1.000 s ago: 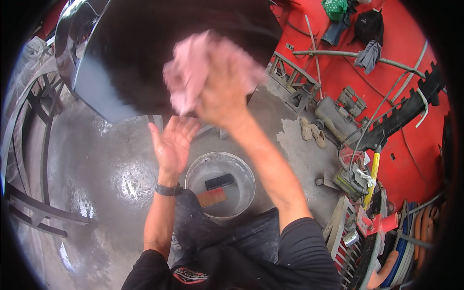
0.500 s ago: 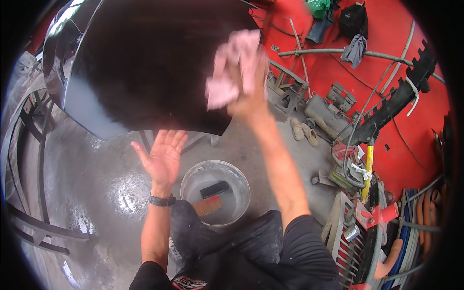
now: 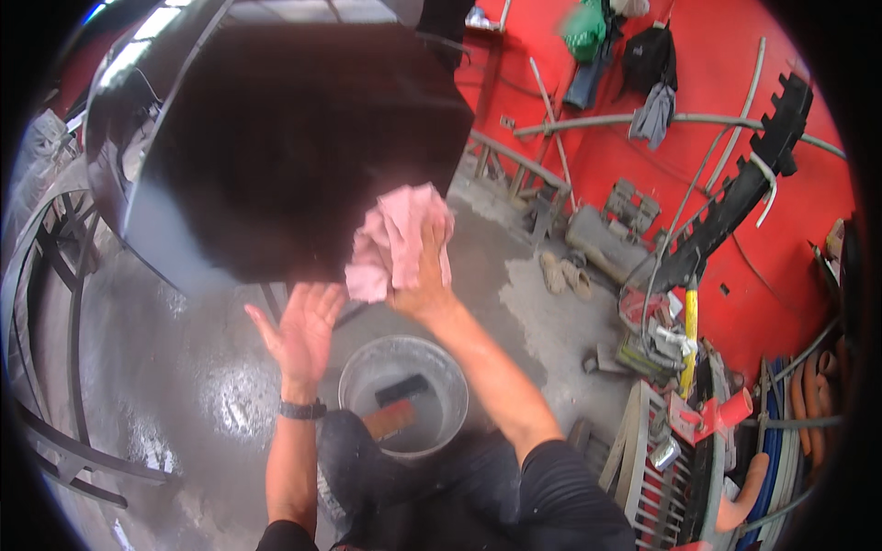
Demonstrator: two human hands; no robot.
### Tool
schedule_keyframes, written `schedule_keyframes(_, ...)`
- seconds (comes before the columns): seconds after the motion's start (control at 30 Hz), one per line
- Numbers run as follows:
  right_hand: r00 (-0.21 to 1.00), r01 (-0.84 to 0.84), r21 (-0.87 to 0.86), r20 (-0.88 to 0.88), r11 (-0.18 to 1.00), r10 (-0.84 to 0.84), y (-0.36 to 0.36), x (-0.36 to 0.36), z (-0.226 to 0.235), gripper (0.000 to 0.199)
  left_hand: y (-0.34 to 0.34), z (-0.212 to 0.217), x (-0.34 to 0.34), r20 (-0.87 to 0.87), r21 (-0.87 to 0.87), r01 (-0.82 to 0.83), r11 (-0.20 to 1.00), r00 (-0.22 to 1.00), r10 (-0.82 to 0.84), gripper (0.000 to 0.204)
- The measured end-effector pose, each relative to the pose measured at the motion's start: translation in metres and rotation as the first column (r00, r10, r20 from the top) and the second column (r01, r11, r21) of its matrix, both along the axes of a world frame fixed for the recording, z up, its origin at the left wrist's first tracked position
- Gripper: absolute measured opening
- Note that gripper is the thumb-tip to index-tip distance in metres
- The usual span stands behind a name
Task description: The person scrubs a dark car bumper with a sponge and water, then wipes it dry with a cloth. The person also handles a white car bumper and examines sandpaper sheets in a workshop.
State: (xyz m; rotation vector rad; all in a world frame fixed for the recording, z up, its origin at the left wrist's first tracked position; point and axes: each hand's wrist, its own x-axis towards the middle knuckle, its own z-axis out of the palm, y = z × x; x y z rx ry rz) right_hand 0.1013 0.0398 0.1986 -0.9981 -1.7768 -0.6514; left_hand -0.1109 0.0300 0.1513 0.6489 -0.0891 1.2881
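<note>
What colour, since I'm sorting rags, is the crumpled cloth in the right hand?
The crumpled fabric cloth is pale pink, best seen in the head view.

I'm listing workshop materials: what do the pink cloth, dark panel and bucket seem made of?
Pink cloth: fabric, matte, judging by its soft folds.
Dark panel: probably painted metal, possibly plastic; smooth and glossy, with a pale sheen at lower left.
Bucket: perhaps plastic; its dull grey wall leaves that open.

The pink cloth (image 3: 393,237) looks soft and matt, the far dark panel (image 3: 294,138) smooth and glossy. At left the concrete floor (image 3: 202,340) shines in patches; the near bucket (image 3: 450,387) looks dull.
</note>
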Motion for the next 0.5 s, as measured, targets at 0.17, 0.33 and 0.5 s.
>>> schedule_keyframes(0.17,0.980,0.199,0.196,-0.028,0.960,-0.197,-0.014,-0.011,0.120,0.076,-0.003,0.004,0.012,0.098,0.025,0.048,0.999,0.994,-0.050,0.100)
schedule_keyframes(0.33,0.971,0.090,0.297,0.188,0.951,-0.151,0.021,-0.044,0.229,0.071,-0.013,0.004,0.019,0.174,-0.038,0.078,0.996,0.982,-0.070,0.104)
schedule_keyframes(0.5,0.902,-0.030,0.185,0.428,0.982,-0.053,0.027,-0.147,0.218,0.079,-0.014,-0.009,0.007,0.138,-0.049,0.077,0.996,0.988,-0.070,0.113)
